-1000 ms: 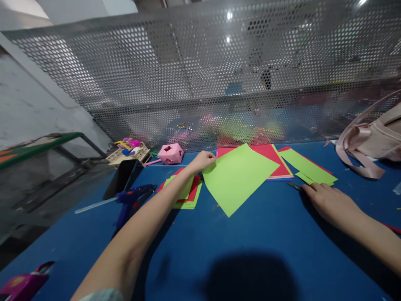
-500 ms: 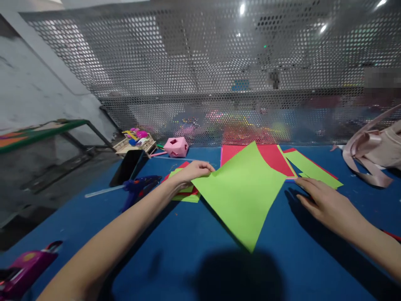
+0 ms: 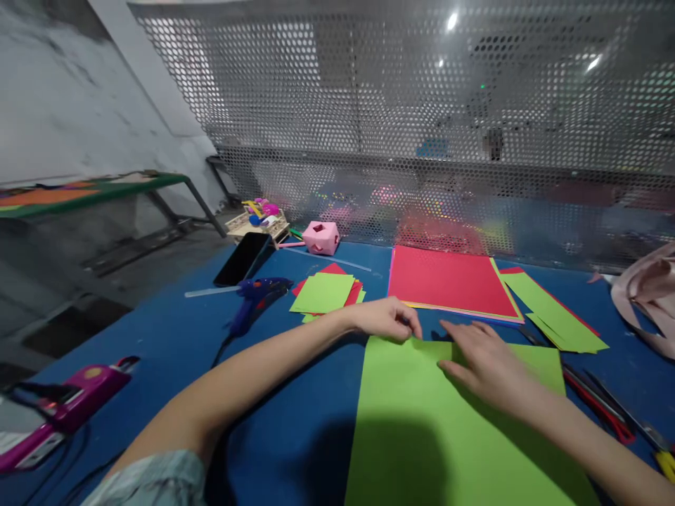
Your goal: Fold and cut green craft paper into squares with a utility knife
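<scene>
A single head-worn camera looks forward and down across the blue table [image 3: 279, 404]. The left hand [image 3: 387, 320] and right hand [image 3: 490, 362] sit at close range; the perforated screen [image 3: 369, 105] bounds the far field.

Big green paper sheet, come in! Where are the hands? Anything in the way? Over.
Left hand curled at far edge of big green paper sheet. Right hand open over it, hiding part. Red-handled tool beside its right edge.

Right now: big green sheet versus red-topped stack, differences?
The big green sheet lies nearer the person, the red-topped stack by the mesh panel. The left hand touches the sheet, neither hand the stack. Stack edges show several colours, the sheet only green. Both rest on the blue table.
</scene>
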`<action>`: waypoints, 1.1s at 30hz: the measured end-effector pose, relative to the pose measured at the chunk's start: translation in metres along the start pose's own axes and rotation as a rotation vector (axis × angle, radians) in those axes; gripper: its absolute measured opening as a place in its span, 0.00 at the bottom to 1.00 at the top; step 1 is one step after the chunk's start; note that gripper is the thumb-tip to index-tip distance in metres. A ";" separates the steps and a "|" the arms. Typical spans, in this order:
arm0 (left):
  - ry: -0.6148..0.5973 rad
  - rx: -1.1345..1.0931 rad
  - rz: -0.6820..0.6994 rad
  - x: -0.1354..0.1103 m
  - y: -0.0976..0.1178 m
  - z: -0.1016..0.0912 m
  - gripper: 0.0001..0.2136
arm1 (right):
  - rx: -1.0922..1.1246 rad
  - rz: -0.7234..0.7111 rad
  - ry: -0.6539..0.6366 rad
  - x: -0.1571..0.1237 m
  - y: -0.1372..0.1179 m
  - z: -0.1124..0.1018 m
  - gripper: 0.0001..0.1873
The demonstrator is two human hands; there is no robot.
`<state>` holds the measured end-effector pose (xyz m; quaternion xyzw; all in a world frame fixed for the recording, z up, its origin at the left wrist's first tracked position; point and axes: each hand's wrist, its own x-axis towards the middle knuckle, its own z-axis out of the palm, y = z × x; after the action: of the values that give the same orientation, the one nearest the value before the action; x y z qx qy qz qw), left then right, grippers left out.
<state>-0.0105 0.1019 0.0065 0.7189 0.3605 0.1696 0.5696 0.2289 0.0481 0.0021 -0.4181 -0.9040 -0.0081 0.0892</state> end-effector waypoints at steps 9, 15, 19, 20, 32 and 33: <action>0.331 -0.100 0.007 -0.010 -0.028 -0.010 0.19 | 0.041 0.308 -0.014 0.002 0.043 0.007 0.16; 0.379 0.007 0.031 -0.014 -0.041 0.004 0.22 | 0.143 0.357 0.026 0.010 0.051 0.006 0.14; 0.400 0.074 0.067 -0.012 -0.039 0.017 0.21 | 0.296 0.321 0.049 0.032 0.048 -0.001 0.16; 0.406 0.097 0.074 -0.012 -0.038 0.018 0.21 | 0.333 0.314 0.056 0.038 0.047 -0.003 0.18; 0.047 0.599 0.104 -0.037 -0.027 -0.011 0.15 | 0.320 -0.138 0.292 -0.002 0.004 -0.013 0.06; 0.007 0.627 0.096 -0.039 -0.025 -0.014 0.14 | 0.294 -0.174 0.273 -0.011 0.001 -0.010 0.07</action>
<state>-0.0542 0.0862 -0.0060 0.8751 0.3629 0.0793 0.3102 0.2385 0.0399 0.0100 -0.3158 -0.9077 0.0596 0.2699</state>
